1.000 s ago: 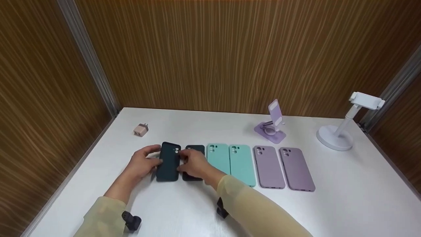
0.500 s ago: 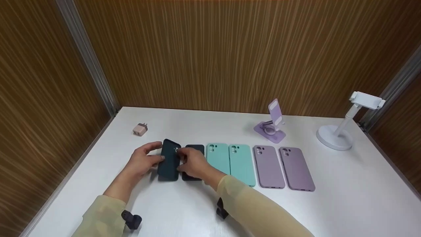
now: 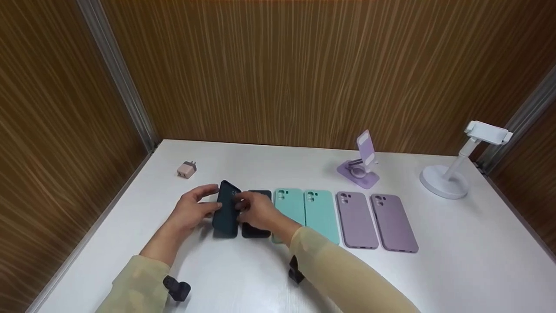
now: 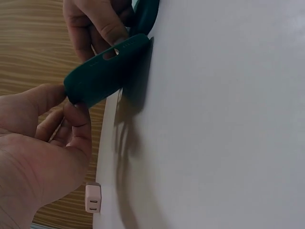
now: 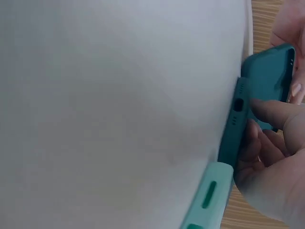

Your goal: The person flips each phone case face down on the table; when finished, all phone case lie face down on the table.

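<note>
A dark teal phone case (image 3: pixel 226 213) stands tilted on the white table, its left edge raised and its hollow inner side turned to the right. My left hand (image 3: pixel 191 211) pinches that raised edge between thumb and fingers, as the left wrist view also shows with the case's port end (image 4: pixel 109 62). Curled at the case's right edge, near the camera cutout, my right hand (image 3: pixel 258 211) pinches it. Under this hand lies a second dark teal case (image 3: pixel 256 230), partly covered; its port end (image 5: pixel 233 119) shows in the right wrist view.
Two mint cases (image 3: pixel 320 213) and two mauve cases (image 3: pixel 358 221) continue the row to the right. Behind them are a purple folding phone stand (image 3: pixel 365 163) and a white phone stand (image 3: pixel 445 180). A pink charger plug (image 3: pixel 186 170) lies at the back left.
The held case has tipped up from nearly flat, its left edge rising and moving right. My left hand has risen slightly with it; my right hand stays at the right edge.
</note>
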`<state>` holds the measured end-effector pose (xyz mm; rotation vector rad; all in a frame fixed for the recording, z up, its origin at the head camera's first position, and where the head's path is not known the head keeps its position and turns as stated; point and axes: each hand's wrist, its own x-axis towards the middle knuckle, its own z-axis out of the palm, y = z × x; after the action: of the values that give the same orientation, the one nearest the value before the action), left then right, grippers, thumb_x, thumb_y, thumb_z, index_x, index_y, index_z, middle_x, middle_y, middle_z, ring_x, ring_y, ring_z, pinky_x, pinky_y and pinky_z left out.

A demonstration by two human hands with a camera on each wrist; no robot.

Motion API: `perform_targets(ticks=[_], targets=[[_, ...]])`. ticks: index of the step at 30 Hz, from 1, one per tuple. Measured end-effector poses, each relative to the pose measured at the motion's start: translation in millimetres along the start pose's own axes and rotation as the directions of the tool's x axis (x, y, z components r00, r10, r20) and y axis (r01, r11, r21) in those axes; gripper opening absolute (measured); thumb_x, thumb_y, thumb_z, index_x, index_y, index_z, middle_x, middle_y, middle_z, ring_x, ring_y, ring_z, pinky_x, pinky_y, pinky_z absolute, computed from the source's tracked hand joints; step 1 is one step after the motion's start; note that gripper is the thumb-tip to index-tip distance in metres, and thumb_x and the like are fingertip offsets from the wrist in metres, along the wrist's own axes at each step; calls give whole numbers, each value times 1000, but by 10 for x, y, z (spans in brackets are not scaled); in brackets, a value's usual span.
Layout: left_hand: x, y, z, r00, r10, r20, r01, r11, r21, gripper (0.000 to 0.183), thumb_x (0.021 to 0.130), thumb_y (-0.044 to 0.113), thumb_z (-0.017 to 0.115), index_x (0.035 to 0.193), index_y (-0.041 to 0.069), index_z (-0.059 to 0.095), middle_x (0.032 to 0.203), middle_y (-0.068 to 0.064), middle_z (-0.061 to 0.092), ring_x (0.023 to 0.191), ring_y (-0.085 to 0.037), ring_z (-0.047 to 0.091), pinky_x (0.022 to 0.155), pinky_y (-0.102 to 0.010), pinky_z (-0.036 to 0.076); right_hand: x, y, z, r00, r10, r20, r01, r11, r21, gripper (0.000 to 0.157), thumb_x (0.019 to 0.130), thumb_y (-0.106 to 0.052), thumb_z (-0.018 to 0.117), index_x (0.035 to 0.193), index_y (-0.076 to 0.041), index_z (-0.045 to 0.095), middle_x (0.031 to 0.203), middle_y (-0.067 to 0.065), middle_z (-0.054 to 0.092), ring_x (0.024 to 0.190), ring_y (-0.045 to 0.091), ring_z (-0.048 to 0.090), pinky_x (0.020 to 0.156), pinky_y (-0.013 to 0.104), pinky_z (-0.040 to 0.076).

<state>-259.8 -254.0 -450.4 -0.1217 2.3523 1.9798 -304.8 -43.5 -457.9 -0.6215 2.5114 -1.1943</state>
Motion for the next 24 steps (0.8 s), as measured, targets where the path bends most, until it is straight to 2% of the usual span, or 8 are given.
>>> perform_targets(ticks=[4,8,10,13,15,17,21,24], targets=[[4,3,11,1000,-8,5,9,1000,-24,60,98,4,73,154,3,52,159,-18,49,113,-22,65,88,-31,55,22,4,-67,998,49,41,-54,990,134,52,94,-3,77,144,-10,64,116,4,77,108,18,71,102,42,54],[4,9,15,1000,-7,13,7,999,-34,61,98,5,73,155,3,51,159,-18,49,113,-21,65,89,-31,55,23,-3,-117,992,82,91,-105,950,294,51,96,-3,74,145,-7,62,116,7,78,105,20,73,94,42,58],[3,10,15,1000,-4,19,4,999,-31,62,99,6,73,156,2,50,159,-19,49,110,-20,66,88,-32,55,22,-6,-134,988,98,119,-138,906,401,50,98,-3,72,146,-6,61,116,10,77,103,22,74,89,40,60],[6,13,11,1000,-3,28,4,1000,-27,62,99,7,73,156,3,49,158,-17,51,105,-18,65,86,-34,53,24,-6,-149,979,126,159,-194,815,546,48,100,-6,70,147,-4,59,117,15,76,103,25,75,87,36,60],[8,18,7,999,-4,36,4,1000,-26,62,100,8,73,157,3,49,158,-16,51,103,-18,65,85,-35,52,22,-8,-154,973,142,181,-225,754,617,47,102,-8,69,148,-4,59,119,17,75,104,26,76,88,36,61],[8,27,9,999,-8,38,9,1000,-28,60,100,8,72,156,5,50,158,-15,52,103,-18,64,84,-35,52,23,-6,-156,969,155,194,-245,708,662,47,103,-9,69,148,-4,58,120,18,74,106,27,76,89,36,61],[12,39,23,999,-10,50,12,999,-40,58,101,7,70,156,6,51,157,-15,53,107,-19,66,83,-35,51,23,-6,-158,967,156,200,-253,647,719,44,104,-9,67,148,-8,60,119,17,76,107,29,75,92,39,60],[14,48,43,998,-7,61,10,998,-55,56,103,7,69,156,5,51,157,-15,53,109,-19,67,84,-36,51,16,-13,-157,970,142,197,-242,631,737,43,105,-9,66,147,-12,62,117,16,77,109,29,75,92,40,60]])
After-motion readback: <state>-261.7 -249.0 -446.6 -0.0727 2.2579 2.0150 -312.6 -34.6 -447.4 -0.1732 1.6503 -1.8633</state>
